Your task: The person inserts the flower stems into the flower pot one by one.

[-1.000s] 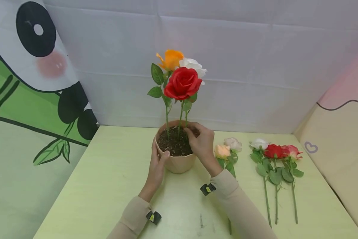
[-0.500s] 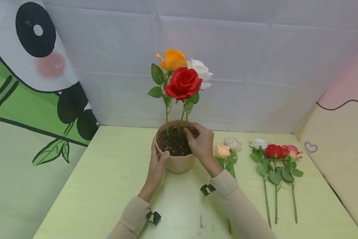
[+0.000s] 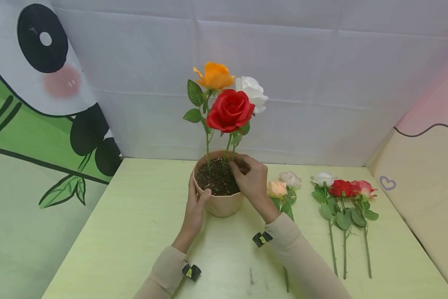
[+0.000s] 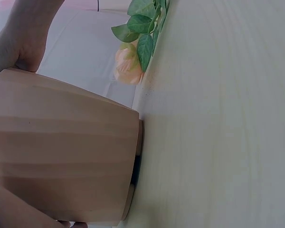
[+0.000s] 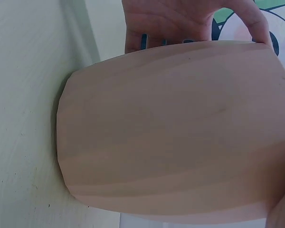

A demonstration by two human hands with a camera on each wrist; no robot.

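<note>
A beige faceted flowerpot [image 3: 224, 206] filled with dark soil [image 3: 214, 182] stands on the table. My left hand [image 3: 194, 209] holds its left side, thumb over the front rim. At the right rim, my right hand [image 3: 254, 178] reaches over the soil and pinches the lower stem of the white rose [image 3: 251, 93]; the fingertips are partly hidden. An orange rose [image 3: 214, 76] and a red rose [image 3: 230, 111] stand upright in the soil, the red one in front. In the right wrist view, the pot [image 5: 171, 128] covers most of the picture, with left-hand fingers spread along its side.
Right of the pot lie a peach rose [image 3: 277, 189] and a pale pink rose [image 3: 291, 179], partly under the right sleeve. Farther right lie a white rose [image 3: 323, 179], a red rose [image 3: 341, 188] and a pink-red rose [image 3: 365, 188]. A pale cloth wall [image 3: 302, 83] stands behind the table.
The white rose's head has swung right, out from behind the red one. The red rose's head has dipped slightly. Both hands keep their places at the pot.
</note>
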